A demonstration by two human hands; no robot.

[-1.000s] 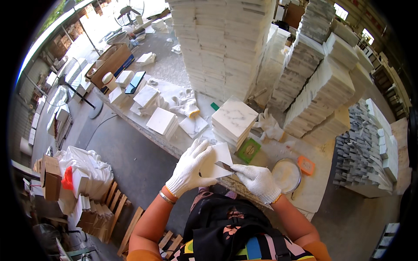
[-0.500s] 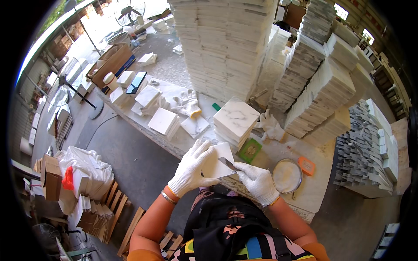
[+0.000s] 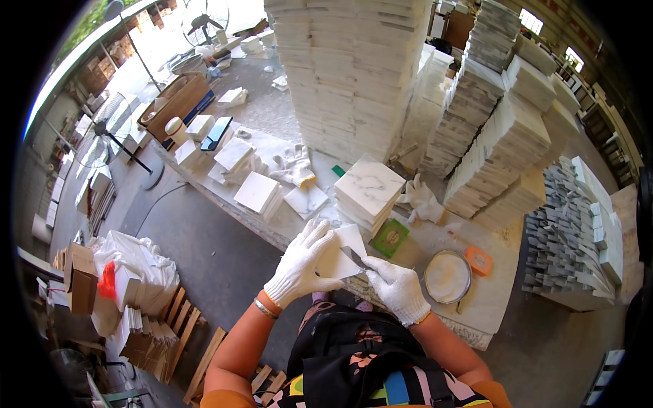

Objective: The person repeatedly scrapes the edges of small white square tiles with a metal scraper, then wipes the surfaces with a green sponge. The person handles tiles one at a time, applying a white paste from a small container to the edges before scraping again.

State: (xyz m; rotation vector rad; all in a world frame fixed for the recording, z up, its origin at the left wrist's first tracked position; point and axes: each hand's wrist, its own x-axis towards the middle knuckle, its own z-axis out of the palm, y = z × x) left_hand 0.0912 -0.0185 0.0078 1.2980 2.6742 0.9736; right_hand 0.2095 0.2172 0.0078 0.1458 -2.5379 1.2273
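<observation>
Both my hands wear white knit gloves. My left hand (image 3: pixel 304 264) grips a white square tile (image 3: pixel 349 239) by its left side, thumb along the near edge and fingers along the far one. In my right hand (image 3: pixel 398 288) is a putty knife (image 3: pixel 353 256), its metal blade laid against the right part of the tile's face. The tile is held above the front edge of the worktable. Just beyond it stands a stack of veined marble tiles (image 3: pixel 369 187). A green square pad (image 3: pixel 390 238) lies right of that stack.
A round pan of pale powder or paste (image 3: pixel 448 276) and an orange box (image 3: pixel 479 261) sit on the table (image 3: pixel 486 299) at right. Loose gloves (image 3: pixel 422 198), small tile piles (image 3: pixel 257 192) and a phone (image 3: pixel 216 133) lie farther back. Tall tile stacks (image 3: pixel 350 81) rise behind.
My right hand has shifted slightly left and down with the putty knife, its blade still at the tile. My left hand keeps its grip with hardly any movement.
</observation>
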